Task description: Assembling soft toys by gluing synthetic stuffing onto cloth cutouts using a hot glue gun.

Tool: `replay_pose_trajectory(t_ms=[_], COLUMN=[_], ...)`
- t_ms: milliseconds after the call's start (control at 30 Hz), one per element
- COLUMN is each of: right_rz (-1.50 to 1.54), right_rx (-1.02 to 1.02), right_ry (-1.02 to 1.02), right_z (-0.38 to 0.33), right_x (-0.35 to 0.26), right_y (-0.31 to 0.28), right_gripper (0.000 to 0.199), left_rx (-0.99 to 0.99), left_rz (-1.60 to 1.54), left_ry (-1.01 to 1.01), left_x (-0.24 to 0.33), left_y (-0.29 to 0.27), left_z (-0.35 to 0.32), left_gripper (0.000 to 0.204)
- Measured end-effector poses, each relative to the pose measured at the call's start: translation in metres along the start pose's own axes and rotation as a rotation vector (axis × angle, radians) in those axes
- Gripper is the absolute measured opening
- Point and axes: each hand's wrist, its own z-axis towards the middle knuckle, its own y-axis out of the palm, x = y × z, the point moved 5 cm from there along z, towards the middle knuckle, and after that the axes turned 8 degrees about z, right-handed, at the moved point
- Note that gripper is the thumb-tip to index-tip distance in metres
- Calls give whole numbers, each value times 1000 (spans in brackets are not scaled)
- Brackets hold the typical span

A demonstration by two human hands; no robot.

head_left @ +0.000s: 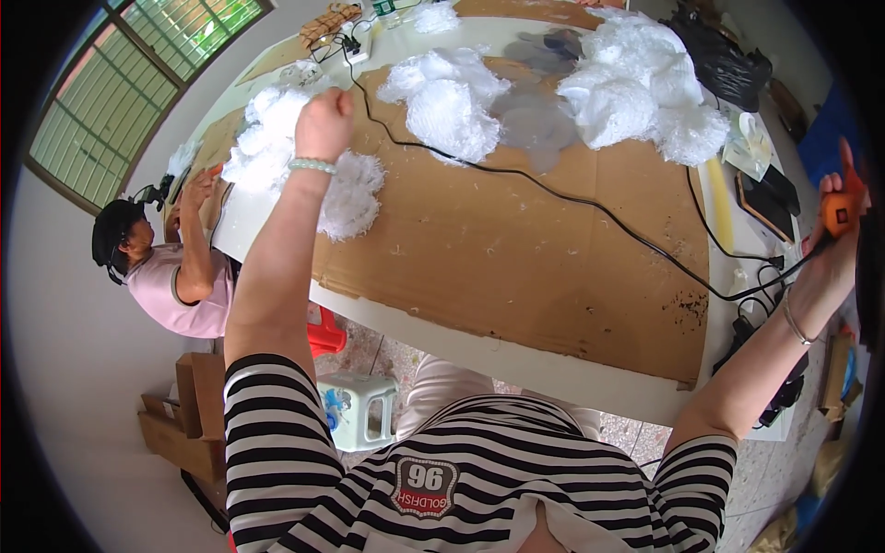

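My left hand (324, 124), with a pale green bead bracelet on its wrist, is closed in a fist over the white fluffy mesh bundles (281, 120). What its fingers hold, if anything, is hidden. A round white mesh bundle (353, 198) shows beside that wrist, over the cardboard sheet (516, 249). At the far right edge my right hand (834, 198) is closed around an orange corded hand tool (841, 214), its exact kind unclear. A black cord (553, 192) runs across the cardboard toward this tool.
More white mesh heaps (636, 83) lie at the back, near a black plastic bag (724, 60). A power strip (355, 46) sits at the far side. At the left a co-worker (184, 267) works at the table. Below stand a pale plastic stool (359, 410) and cardboard boxes (189, 405).
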Motion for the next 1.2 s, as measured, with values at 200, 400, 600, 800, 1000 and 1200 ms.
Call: replay_pose_trajectory(t_ms=[200, 400, 600, 800, 1000, 1200], right_rz=[40, -18, -1, -59, -75, -75], right_rx=[-217, -251, -428, -541, -565, -586], right_ry=[104, 369, 663, 770, 770, 749], right_z=[-7, -41, -78, -97, -103, -101], right_x=[29, 65, 105, 125, 124, 114], right_y=[19, 53, 72, 77, 81, 84], right_gripper=[39, 38, 35, 30, 24, 24], left_rx=[-124, -189, -318, -160, -56, -10], left_rz=[-32, -176, -126, -76, 143, -24], left_ry=[114, 172, 110, 136, 371, 370], left_x=[75, 77, 68, 75, 92, 105], left_y=[32, 77, 107, 73, 31, 3], left_z=[0, 12, 23, 44, 65, 88], left_gripper=[13, 33, 28, 18, 17, 16])
